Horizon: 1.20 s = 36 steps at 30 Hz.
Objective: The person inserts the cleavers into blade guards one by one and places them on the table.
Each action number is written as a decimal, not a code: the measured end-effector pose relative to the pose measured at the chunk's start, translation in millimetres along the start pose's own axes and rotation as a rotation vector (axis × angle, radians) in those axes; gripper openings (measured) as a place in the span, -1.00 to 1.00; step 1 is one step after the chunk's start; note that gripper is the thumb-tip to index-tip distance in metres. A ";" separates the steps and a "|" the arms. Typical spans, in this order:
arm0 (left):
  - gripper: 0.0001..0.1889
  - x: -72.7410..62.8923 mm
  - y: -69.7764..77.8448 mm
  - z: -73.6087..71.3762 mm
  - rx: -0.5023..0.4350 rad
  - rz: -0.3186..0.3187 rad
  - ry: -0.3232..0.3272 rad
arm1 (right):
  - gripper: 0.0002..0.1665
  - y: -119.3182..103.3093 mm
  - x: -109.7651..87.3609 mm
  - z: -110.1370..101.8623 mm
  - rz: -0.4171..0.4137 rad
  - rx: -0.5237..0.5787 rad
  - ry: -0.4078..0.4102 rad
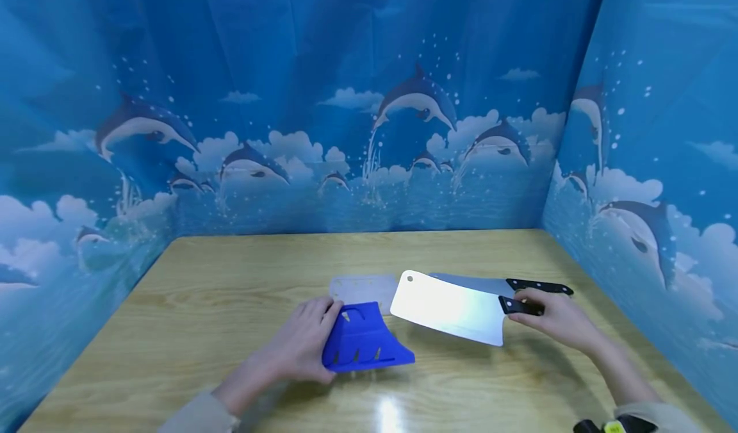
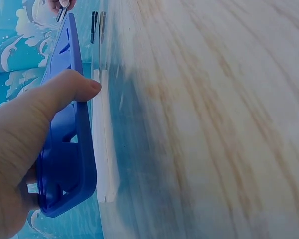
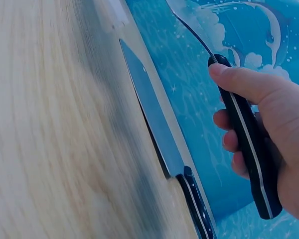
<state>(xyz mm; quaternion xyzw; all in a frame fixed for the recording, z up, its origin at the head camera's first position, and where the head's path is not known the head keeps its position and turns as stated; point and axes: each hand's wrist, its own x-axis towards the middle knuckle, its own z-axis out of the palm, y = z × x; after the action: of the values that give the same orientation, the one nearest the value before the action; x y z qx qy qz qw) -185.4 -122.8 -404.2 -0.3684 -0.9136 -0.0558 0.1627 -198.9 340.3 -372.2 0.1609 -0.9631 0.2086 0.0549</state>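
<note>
A dolphin-print blue backdrop point(image 1: 277, 68) frames a wood-grain counter point(image 1: 230, 292) as a cleaver point(image 1: 446, 308) and a slotted blue piece point(image 1: 366, 340) are held above it.
In the head view, the right grip point(image 1: 556, 318) wraps the shiny, broad-bladed cleaver's black handle point(image 1: 515, 306), blade at five o'clock; a black-handled knife point(image 1: 500, 285) lies at four. The left grip point(image 1: 308, 340) clasps the plastic-looking, flared piece at six.

Looked like a makeshift booth, hung on three sides with dolphin-print sheets point(image 1: 328, 42) around a wood-grain table point(image 1: 230, 260).
</note>
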 end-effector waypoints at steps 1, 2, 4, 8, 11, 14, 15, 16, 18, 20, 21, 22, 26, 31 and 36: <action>0.17 0.4 0.1 -0.3 0.006 0.002 -0.003 | -0.60 -1.4 0.8 0.2 0.002 0.003 -0.002; 0.17 0.7 0.3 -0.7 0.012 0.003 -0.004 | -0.59 -2.6 1.5 0.4 0.006 0.006 -0.004; 0.17 1.2 0.8 -1.4 0.020 0.006 -0.008 | -0.57 -4.4 2.5 0.6 0.014 0.011 -0.013; 0.17 1.8 1.8 -2.3 0.037 0.013 -0.012 | -0.56 -7.6 3.0 1.8 0.013 0.024 -0.013; 0.18 2.4 2.4 -2.4 0.045 0.015 -0.014 | -0.58 -10.0 2.8 2.7 0.000 0.014 -0.002; 0.18 3.0 2.8 -2.8 0.046 0.011 -0.021 | -0.58 -11.4 2.8 3.1 -0.012 -0.009 0.011; 0.18 3.2 2.9 -2.8 0.044 0.010 -0.026 | -0.58 -11.3 2.9 3.2 -0.017 -0.014 0.014; 0.18 3.3 3.0 -2.9 0.045 0.011 -0.030 | -0.59 -11.7 2.5 3.5 -0.022 -0.019 0.020; 0.19 3.2 3.1 -2.9 0.049 0.017 -0.038 | -0.59 -11.3 1.5 3.6 -0.037 -0.033 0.039; 0.19 2.9 3.2 -2.9 0.056 0.026 -0.042 | -0.59 -11.5 -0.7 3.9 -0.065 -0.050 0.070; 0.19 2.6 3.2 -2.8 0.060 0.032 -0.042 | -0.59 -11.8 -1.8 3.8 -0.085 -0.064 0.088; 0.20 2.2 3.1 -2.8 0.063 0.039 -0.039 | -0.58 -11.8 -2.8 3.9 -0.112 -0.081 0.112; 0.21 0.1 2.7 -2.5 0.064 0.052 -0.019 | -0.56 -11.3 -3.3 4.0 -0.241 -0.157 0.221; 0.22 -2.6 2.1 -2.7 0.039 0.038 0.008 | -0.53 -9.5 2.1 5.0 -0.368 -0.236 0.345; 0.20 -2.2 2.6 -3.7 0.056 0.038 -0.011 | -0.49 -10.6 3.9 6.1 -0.449 -0.269 0.404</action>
<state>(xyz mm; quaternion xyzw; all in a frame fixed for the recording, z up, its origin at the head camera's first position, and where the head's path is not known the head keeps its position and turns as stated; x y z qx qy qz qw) -181.1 -123.2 -401.6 -0.3815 -0.9084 -0.0252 0.1690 -199.2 327.5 -373.0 0.3160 -0.8921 0.0898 0.3103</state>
